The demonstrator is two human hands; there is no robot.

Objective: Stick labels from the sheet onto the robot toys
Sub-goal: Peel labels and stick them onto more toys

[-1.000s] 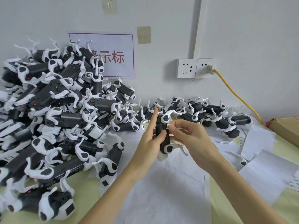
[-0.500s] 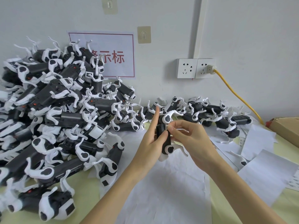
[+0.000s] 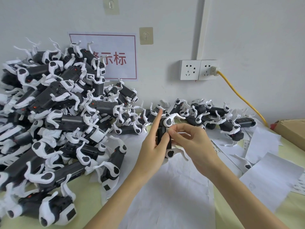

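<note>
I hold one black-and-white robot toy (image 3: 168, 123) upright above the table's middle. My left hand (image 3: 152, 146) grips its black body from the left, thumb across the front and index finger pointing straight up. My right hand (image 3: 191, 142) pinches a small white label (image 3: 168, 130) against the toy's upper front with thumb and fingertips. Most of the toy's body is hidden between my hands; a white leg (image 3: 177, 152) sticks out below. A printed label sheet (image 3: 216, 147) lies partly visible to the right of my right hand.
A big pile of robot toys (image 3: 54, 116) fills the left side against the wall. A lower row of toys (image 3: 214, 116) runs along the back. White backing papers (image 3: 165, 192) cover the table. A cardboard box (image 3: 292, 129) sits far right, a yellow cable (image 3: 239, 95) above it.
Both hands and the toy have stayed nearly in place. My right fingertips have shifted slightly down onto the label at the toy's front.
</note>
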